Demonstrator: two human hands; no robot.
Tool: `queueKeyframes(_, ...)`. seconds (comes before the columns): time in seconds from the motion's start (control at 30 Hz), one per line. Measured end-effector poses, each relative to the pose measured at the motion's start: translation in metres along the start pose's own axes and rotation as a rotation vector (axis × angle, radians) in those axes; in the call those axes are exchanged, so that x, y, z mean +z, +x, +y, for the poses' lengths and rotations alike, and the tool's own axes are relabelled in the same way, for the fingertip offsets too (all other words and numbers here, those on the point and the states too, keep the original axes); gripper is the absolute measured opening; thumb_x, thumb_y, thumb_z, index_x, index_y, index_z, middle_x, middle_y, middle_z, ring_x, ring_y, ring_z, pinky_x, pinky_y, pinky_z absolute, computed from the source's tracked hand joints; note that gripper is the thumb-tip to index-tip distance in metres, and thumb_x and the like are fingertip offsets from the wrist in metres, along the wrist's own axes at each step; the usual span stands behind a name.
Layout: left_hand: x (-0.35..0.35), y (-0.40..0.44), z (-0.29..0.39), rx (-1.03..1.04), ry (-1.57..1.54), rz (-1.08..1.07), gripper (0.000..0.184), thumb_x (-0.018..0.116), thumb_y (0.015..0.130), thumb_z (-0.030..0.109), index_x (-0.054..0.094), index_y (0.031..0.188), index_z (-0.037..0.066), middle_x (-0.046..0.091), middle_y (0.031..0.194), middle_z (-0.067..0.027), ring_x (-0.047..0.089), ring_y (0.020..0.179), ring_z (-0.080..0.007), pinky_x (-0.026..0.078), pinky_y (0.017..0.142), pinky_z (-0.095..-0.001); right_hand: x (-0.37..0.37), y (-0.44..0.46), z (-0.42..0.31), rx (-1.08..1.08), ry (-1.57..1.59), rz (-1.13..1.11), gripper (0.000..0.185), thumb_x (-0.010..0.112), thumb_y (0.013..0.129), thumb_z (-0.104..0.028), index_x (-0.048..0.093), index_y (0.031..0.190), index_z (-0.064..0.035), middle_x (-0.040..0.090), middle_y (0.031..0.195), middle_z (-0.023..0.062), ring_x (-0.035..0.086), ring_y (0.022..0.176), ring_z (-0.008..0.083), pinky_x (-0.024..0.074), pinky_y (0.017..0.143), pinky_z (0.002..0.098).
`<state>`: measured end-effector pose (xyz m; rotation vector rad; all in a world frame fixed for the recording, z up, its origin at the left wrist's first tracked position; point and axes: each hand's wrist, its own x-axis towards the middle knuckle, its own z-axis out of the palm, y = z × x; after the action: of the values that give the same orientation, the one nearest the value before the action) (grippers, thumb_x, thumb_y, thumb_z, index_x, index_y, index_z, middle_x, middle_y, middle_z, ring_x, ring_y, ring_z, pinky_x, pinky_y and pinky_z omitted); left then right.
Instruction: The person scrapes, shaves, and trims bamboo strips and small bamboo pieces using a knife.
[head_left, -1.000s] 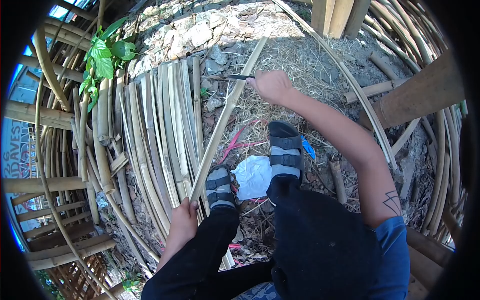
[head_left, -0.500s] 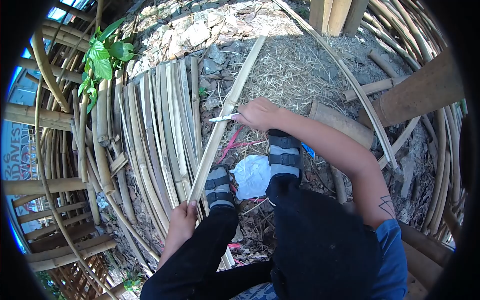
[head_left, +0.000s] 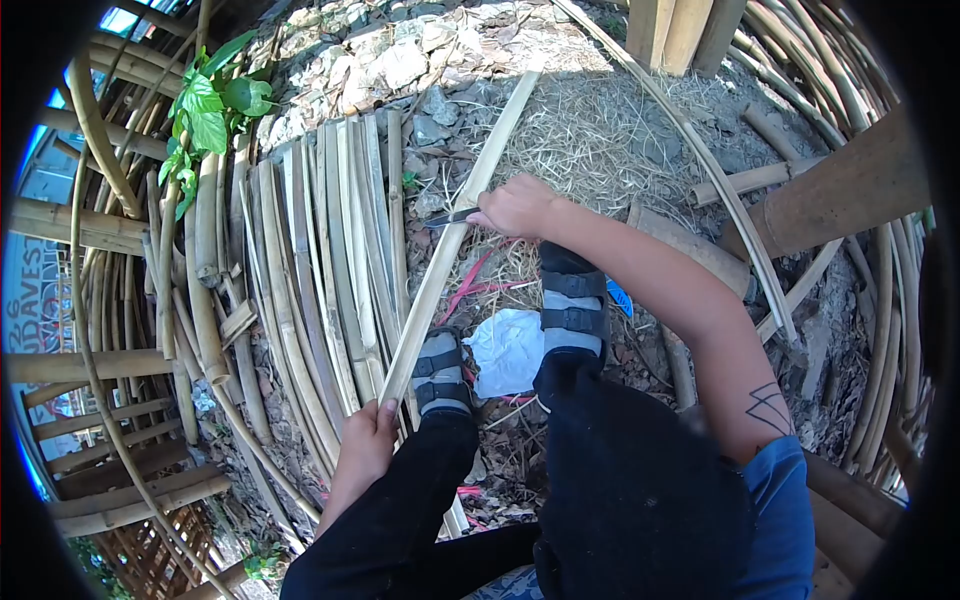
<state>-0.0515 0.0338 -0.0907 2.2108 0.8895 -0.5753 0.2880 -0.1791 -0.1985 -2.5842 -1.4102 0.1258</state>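
The left hand (head_left: 367,442) grasps the near end of a long bamboo strip (head_left: 427,300), which slants away to the far side, a little to the right. The right hand (head_left: 515,207) is closed around a knife (head_left: 455,216), and its blade lies across the strip. More bamboo pieces (head_left: 303,250) lie to the left; a white bag (head_left: 505,355) is between the shoes (head_left: 572,300).
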Motion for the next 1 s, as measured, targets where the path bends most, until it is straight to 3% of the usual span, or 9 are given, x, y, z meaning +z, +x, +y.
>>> queueKeyframes(0.13,0.001,0.001,-0.005,0.033,0.015,-0.003,0.048,0.049,0.106,0.035,0.060,0.083,-0.006,0.060,0.062,-0.0160,0.060,0.057,-0.0285,0.047,0.058,-0.0407,-0.001,0.001,-0.001,0.008,-0.072,0.001,0.059,0.045,0.100,-0.054,0.069,0.082,-0.0028,0.070,0.069,0.0170,0.072,0.068,0.0358,0.0575,0.064,0.0482)
queueKeyframes(0.2,0.002,0.001,-0.004,0.085,-0.049,0.012,0.042,0.050,0.106,0.033,0.054,0.081,0.000,0.048,0.058,-0.0003,0.044,0.048,-0.0109,0.035,0.046,-0.0306,-0.002,0.001,0.001,0.007,-0.080,0.004,0.060,0.045,0.100,-0.055,0.069,0.082,-0.0030,0.070,0.069,0.0168,0.072,0.068,0.0356,0.0575,0.063,0.0483)
queueKeyframes(0.23,0.001,0.000,-0.001,0.084,-0.049,0.013,0.042,0.050,0.106,0.033,0.054,0.081,0.000,0.048,0.058,-0.0003,0.044,0.048,-0.0109,0.035,0.046,-0.0306,-0.002,0.002,0.002,0.007,-0.090,0.006,0.060,0.044,0.100,-0.055,0.069,0.081,-0.0031,0.070,0.069,0.0167,0.072,0.067,0.0354,0.0576,0.062,0.0485)
queueKeyframes(0.3,-0.001,-0.003,0.007,0.077,0.040,0.025,0.048,0.048,0.106,0.034,0.059,0.081,-0.006,0.060,0.062,-0.0178,0.061,0.057,-0.0318,0.047,0.059,-0.0419,-0.002,0.003,0.007,-0.010,-0.109,0.010,0.061,0.044,0.100,-0.056,0.068,0.081,-0.0032,0.069,0.068,0.0165,0.072,0.066,0.0354,0.0575,0.060,0.0484)
queueKeyframes(0.43,0.000,-0.003,0.006,0.108,0.060,0.048,0.047,0.049,0.106,0.033,0.059,0.081,-0.006,0.060,0.061,-0.0178,0.061,0.056,-0.0327,0.047,0.058,-0.0423,-0.003,0.003,0.016,-0.056,-0.152,0.043,0.062,0.044,0.100,-0.057,0.067,0.080,-0.0033,0.069,0.066,0.0158,0.071,0.063,0.0354,0.0571,0.055,0.0475)
queueKeyframes(0.5,0.000,-0.002,0.006,0.144,0.021,0.052,0.044,0.051,0.106,0.032,0.057,0.081,-0.004,0.052,0.058,-0.0043,0.048,0.050,-0.0137,0.039,0.049,-0.0329,-0.003,0.003,0.020,-0.068,-0.149,0.050,0.062,0.043,0.100,-0.057,0.066,0.080,-0.0030,0.068,0.065,0.0157,0.071,0.063,0.0354,0.0572,0.055,0.0477)
queueKeyframes(0.73,0.000,-0.006,0.005,0.137,0.020,0.048,0.044,0.051,0.106,0.032,0.058,0.082,-0.004,0.053,0.058,-0.0051,0.050,0.051,-0.0149,0.041,0.051,-0.0340,-0.006,0.002,0.033,-0.070,-0.219,-0.001,0.063,0.039,0.102,-0.056,0.066,0.089,-0.0011,0.069,0.069,0.0164,0.072,0.067,0.0351,0.0579,0.060,0.0476)
queueKeyframes(0.8,-0.003,-0.013,-0.020,0.040,0.052,0.027,0.045,0.051,0.105,0.032,0.059,0.082,-0.006,0.060,0.061,-0.0150,0.060,0.055,-0.0281,0.046,0.058,-0.0418,-0.027,-0.005,0.099,0.690,0.027,0.188,0.064,0.026,0.108,-0.050,0.067,0.099,-0.0011,0.072,0.080,0.0173,0.073,0.079,0.0345,0.0585,0.068,0.0467)
queueKeyframes(1.0,-0.007,-0.012,-0.034,-0.093,-0.097,0.016,0.043,0.054,0.105,0.031,0.060,0.084,-0.006,0.057,0.061,-0.0095,0.053,0.055,-0.0179,0.043,0.056,-0.0369,-0.110,-0.084,0.135,0.602,-0.268,0.213,0.062,0.027,0.108,-0.047,0.064,0.094,0.0008,0.070,0.078,0.0232,0.070,0.079,0.0423,0.0557,0.071,0.0511)
